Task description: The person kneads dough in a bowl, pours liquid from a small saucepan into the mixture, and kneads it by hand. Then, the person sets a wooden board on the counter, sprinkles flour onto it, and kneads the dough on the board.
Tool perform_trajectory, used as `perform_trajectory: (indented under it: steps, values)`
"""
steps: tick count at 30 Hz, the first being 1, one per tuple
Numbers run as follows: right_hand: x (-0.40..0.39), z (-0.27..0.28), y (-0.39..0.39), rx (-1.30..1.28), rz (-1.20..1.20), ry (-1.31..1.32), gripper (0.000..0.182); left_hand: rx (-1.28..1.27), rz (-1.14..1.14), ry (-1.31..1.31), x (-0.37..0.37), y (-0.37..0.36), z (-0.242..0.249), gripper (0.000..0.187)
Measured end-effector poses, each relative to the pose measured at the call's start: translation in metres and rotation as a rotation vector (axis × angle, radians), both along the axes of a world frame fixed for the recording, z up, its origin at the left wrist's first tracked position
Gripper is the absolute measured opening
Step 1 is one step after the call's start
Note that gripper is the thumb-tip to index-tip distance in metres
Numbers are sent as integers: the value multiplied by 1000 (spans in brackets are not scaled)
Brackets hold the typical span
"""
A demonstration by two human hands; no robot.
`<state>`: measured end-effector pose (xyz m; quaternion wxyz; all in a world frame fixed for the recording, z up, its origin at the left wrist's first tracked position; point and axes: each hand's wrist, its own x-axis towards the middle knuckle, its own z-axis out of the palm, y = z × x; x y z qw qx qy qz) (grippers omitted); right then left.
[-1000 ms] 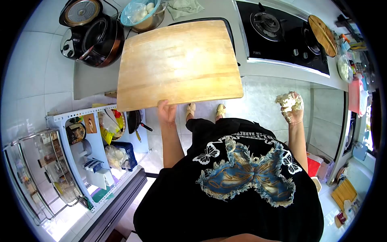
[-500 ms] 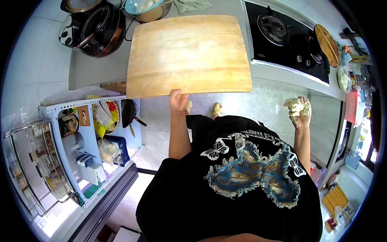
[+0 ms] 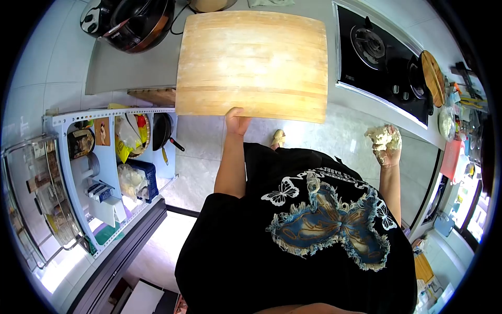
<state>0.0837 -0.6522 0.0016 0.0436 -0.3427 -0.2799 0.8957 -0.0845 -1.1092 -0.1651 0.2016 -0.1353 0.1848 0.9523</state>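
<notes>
A large wooden pastry board (image 3: pixel 253 65), dusted with flour, lies on the counter with its front part jutting past the counter edge. My left hand (image 3: pixel 238 123) grips its near edge, thumb on top and the other fingers hidden beneath. Off to the right, my right hand (image 3: pixel 388 152) is raised over the floor, away from the board. A lump of sticky, pale dough (image 3: pixel 385 137) sits in it and clings to the fingers, covering most of them.
A black gas stove (image 3: pixel 384 63) is set in the counter at right, with a round wooden lid (image 3: pixel 433 78) beside it. A dark electric cooker (image 3: pixel 138 26) stands at back left. The blue shelf rack (image 3: pixel 110 172) holds bags and a frying pan (image 3: pixel 162 129).
The view has turned slightly, so the stove sits farther right and the cooker higher. The bowl behind the board has mostly left the frame. Both hands keep their holds.
</notes>
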Motion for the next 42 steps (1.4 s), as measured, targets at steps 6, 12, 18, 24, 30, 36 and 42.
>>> perform_trajectory:
  steps: [6, 12, 18, 24, 30, 36, 42]
  values:
    - [-4, -8, 3, -48, 47, 98, 22, -48, 43, -21, -2, 7, 0, 59]
    - [-14, -7, -1, -43, -9, 48, 22, 3, 72, -41, -6, 13, 1, 58]
    - [-3, -21, 4, -101, 41, 83, 23, 14, 61, -47, -14, 8, 2, 46]
    - [-3, -35, 3, -69, -19, 40, 25, -31, 33, -113, -19, 4, -6, 43]
    - [-9, -27, -9, -16, -70, 2, 21, 11, 80, -143, -19, 8, -13, 40]
    - [-21, -37, 0, -195, -44, 179, 21, -89, 222, -194, -30, -3, -53, 38]
    - [-47, -25, 11, -224, -95, 318, 30, -416, -282, -456, 6, 3, 24, 42]
